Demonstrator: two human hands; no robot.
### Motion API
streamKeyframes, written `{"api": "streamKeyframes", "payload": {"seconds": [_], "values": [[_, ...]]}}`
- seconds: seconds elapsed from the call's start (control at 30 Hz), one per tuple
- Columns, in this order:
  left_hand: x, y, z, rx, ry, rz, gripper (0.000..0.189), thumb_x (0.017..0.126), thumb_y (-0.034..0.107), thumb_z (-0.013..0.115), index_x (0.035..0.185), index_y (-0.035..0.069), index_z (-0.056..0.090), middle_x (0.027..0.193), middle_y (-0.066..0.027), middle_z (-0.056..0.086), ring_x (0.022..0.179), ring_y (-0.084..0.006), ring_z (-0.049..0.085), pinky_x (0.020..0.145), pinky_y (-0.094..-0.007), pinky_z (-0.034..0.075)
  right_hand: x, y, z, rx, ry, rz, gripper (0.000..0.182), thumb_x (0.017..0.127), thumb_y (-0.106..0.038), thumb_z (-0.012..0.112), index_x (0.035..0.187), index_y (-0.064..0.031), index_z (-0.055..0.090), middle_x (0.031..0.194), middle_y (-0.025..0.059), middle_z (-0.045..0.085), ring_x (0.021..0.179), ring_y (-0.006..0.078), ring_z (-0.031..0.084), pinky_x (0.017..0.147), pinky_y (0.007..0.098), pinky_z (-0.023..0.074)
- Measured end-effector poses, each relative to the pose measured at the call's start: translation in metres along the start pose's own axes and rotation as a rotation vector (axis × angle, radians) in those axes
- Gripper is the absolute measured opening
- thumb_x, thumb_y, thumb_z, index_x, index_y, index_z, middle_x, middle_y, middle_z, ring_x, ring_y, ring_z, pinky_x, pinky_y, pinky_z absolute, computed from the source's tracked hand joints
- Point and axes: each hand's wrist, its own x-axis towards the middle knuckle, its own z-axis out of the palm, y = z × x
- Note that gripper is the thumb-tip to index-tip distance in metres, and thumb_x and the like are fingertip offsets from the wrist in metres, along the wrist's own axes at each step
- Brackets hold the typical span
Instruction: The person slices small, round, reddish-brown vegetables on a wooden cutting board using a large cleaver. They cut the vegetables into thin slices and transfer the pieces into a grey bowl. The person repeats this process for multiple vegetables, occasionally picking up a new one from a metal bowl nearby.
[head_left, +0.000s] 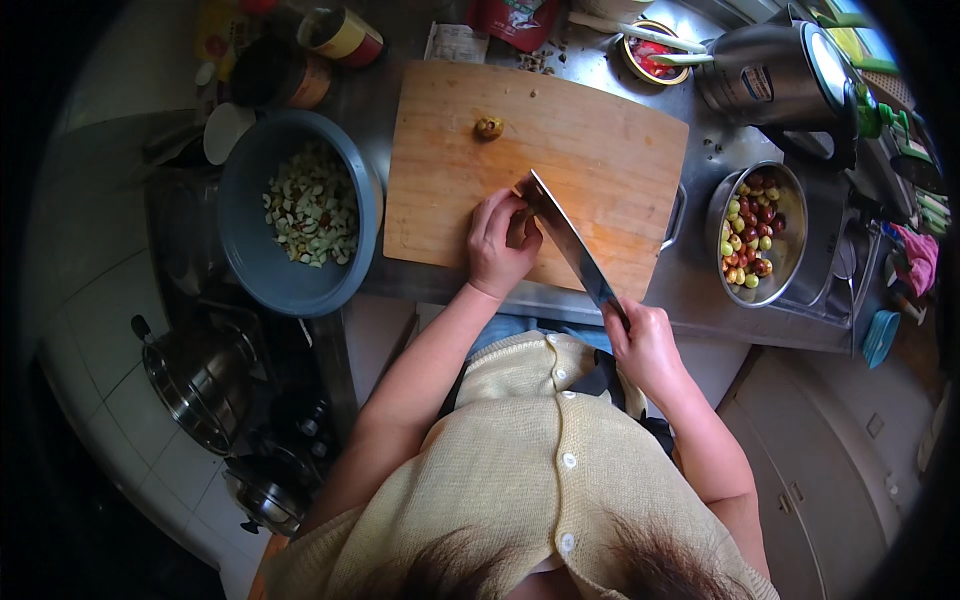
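My right hand (645, 349) grips the handle of a cleaver (574, 244); its broad blade slants up and left over a wooden cutting board (435, 195). Close to the blade's far end, my left hand (504, 244) has its fingers and thumb curled around a small piece of fruit, apparently a jujube, mostly hidden by fingers and blade. A single brownish jujube (489, 128) lies higher up on the board. To the left, a blue-grey plastic basin (244, 274) holds many pale cut pieces (311, 214). Whole red and green jujubes (750, 225) fill part of a steel bowl (795, 262) at right.
An electric kettle (765, 75) stands at the back right beside an opened can (654, 56) with white utensils across it. Jars (345, 37) and a white cup (225, 133) are at the back left. Steel pots (199, 382) sit lower left. A metal handle (677, 217) juts from the board's right side.
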Motion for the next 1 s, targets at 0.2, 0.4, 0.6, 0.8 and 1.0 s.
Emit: {"api": "streamKeyframes", "payload": {"seconds": [0.2,0.4,0.6,0.8,1.0], "values": [[-0.003,0.002,-0.004,-0.001,-0.085,-0.006,0.040,0.072,0.000,0.072,0.109,0.005,0.059,0.106,-0.0159,0.063,0.096,-0.0384,0.061,0.086,-0.0454,0.050,0.002,-0.009,0.001,-0.034,0.017,-0.024,0.013,0.095,-0.009,0.059,0.099,0.0022,0.064,0.067,0.0252,0.055,0.061,0.0414,0.053,0.059,0.0445,0.0475],[-0.009,0.005,-0.009,-0.006,-0.077,0.009,0.035,0.074,-0.002,0.075,0.105,0.004,0.062,0.102,-0.0148,0.065,0.093,-0.0365,0.062,0.083,-0.0424,0.051,-0.004,-0.004,-0.001,-0.211,-0.028,-0.019,0.022,0.095,-0.014,0.059,0.115,-0.0072,0.066,0.080,0.0235,0.068,0.075,0.0430,0.066,0.069,0.0508,0.0538],[-0.004,0.001,-0.009,0.025,-0.071,0.019,0.031,0.077,0.003,0.073,0.106,0.005,0.062,0.101,-0.0150,0.061,0.092,-0.0368,0.059,0.082,-0.0463,0.048,0.004,-0.006,0.011,-0.216,0.071,-0.094,0.024,0.094,-0.009,0.061,0.117,-0.0053,0.065,0.078,0.0248,0.066,0.073,0.0436,0.065,0.066,0.0489,0.0531],[0.000,-0.006,-0.013,0.198,-0.185,-0.008,0.024,0.084,0.011,0.069,0.106,0.004,0.062,0.096,-0.0150,0.058,0.093,-0.0365,0.057,0.081,-0.0456,0.045,0.018,-0.009,0.013,-0.228,0.042,-0.097,0.027,0.093,-0.011,0.060,0.119,-0.0091,0.064,0.077,0.0235,0.068,0.072,0.0435,0.067,0.068,0.0516,0.0546],[0.017,0.011,-0.015,0.178,-0.101,-0.014,0.019,0.088,0.009,0.065,0.106,0.003,0.061,0.099,-0.0163,0.058,0.094,-0.0371,0.056,0.083,-0.0452,0.045,0.037,-0.022,0.006,-0.200,0.028,-0.125,0.024,0.092,-0.010,0.060,0.116,-0.0055,0.065,0.074,0.0250,0.066,0.071,0.0440,0.066,0.068,0.0527,0.0540]]}}
